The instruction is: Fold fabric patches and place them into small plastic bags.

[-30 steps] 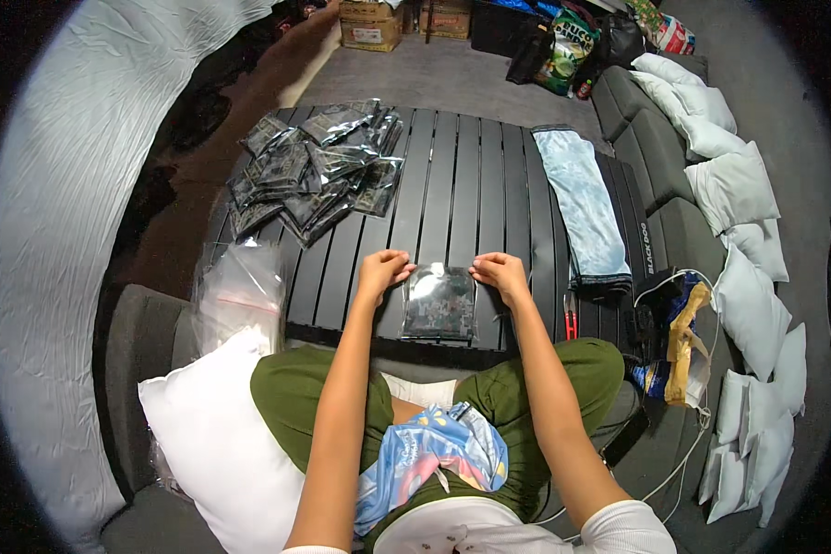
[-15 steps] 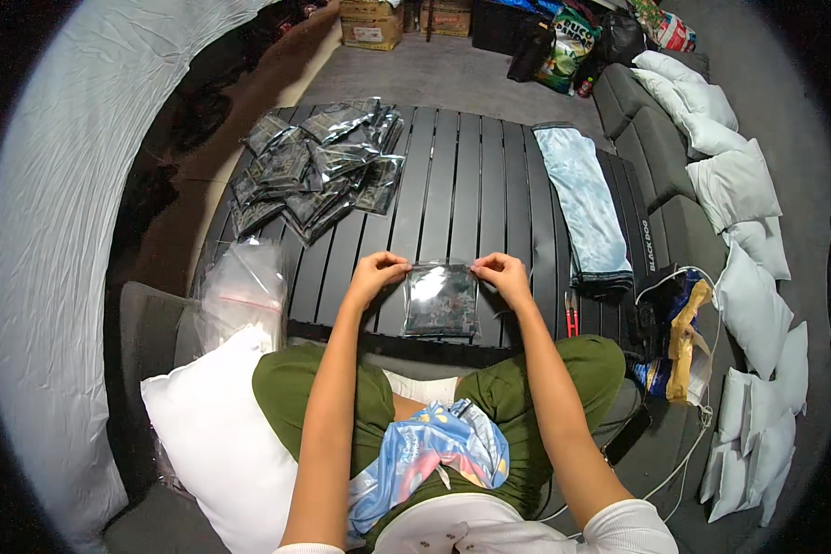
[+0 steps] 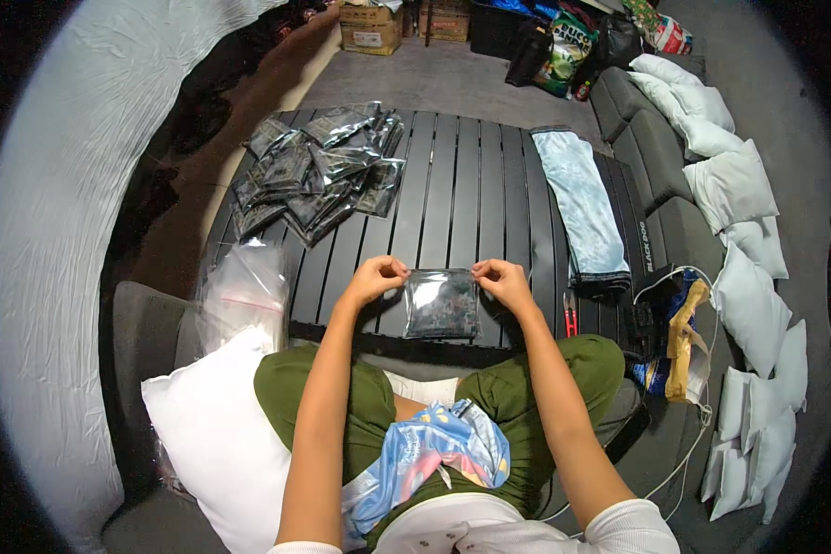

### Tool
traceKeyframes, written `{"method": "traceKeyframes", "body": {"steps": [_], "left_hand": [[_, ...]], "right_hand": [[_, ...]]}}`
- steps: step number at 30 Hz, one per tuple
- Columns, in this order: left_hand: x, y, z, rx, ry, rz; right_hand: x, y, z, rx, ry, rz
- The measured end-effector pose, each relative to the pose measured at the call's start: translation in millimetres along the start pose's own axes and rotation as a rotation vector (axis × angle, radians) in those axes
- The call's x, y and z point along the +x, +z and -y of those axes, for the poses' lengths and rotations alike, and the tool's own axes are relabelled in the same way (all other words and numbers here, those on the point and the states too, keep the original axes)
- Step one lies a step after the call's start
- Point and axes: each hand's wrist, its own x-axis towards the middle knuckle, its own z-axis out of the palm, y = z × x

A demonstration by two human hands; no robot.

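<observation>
A clear plastic bag (image 3: 441, 309) with a dark, flat, square item inside lies at the near edge of the black slatted table (image 3: 452, 185). Light glares off its upper left. My left hand (image 3: 377, 281) pinches the bag's far left corner, closed at thumb and fingers. At the far right corner, my right hand (image 3: 504, 284) holds it in a matching pinch. What exactly is packed inside cannot be made out. Farther left on the table, a heap of similar shiny packets (image 3: 319, 171) is piled up.
Loose clear bags (image 3: 245, 291) sit left of the table's near edge, above a white pillow (image 3: 222, 434). A folded light-blue cloth (image 3: 582, 203) and red-handled snips (image 3: 571, 316) lie to the right. White cushions (image 3: 734, 185) line the grey sofa. A white cable (image 3: 706, 425) trails nearby.
The view has shifted very slightly. Both hands keep their pinch on the bag's far corners, and the bag stays in place.
</observation>
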Motion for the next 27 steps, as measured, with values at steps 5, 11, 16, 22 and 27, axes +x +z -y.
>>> {"method": "traceKeyframes", "body": {"steps": [5, 11, 16, 22, 27], "left_hand": [[-3.1, 6.3, -9.6, 0.163, 0.035, -0.026], [-10.5, 9.9, -10.3, 0.382, 0.167, -0.07], [-13.6, 15.1, -9.8, 0.693, 0.433, -0.139], [-27.7, 28.3, -14.5, 0.945, 0.356, -0.149], [-32.8, 27.7, -23.0, 1.094, 0.46, -0.289]], "right_hand": [[-3.3, -1.6, 5.0, -0.115, -0.1, 0.011], [-7.7, 2.1, 11.9, -0.313, -0.172, 0.027], [-11.2, 0.6, 0.7, -0.491, -0.418, 0.054], [-26.1, 11.6, 17.1, -0.812, -0.487, -0.03], [-39.7, 6.9, 30.3, -0.895, -0.383, -0.11]]}}
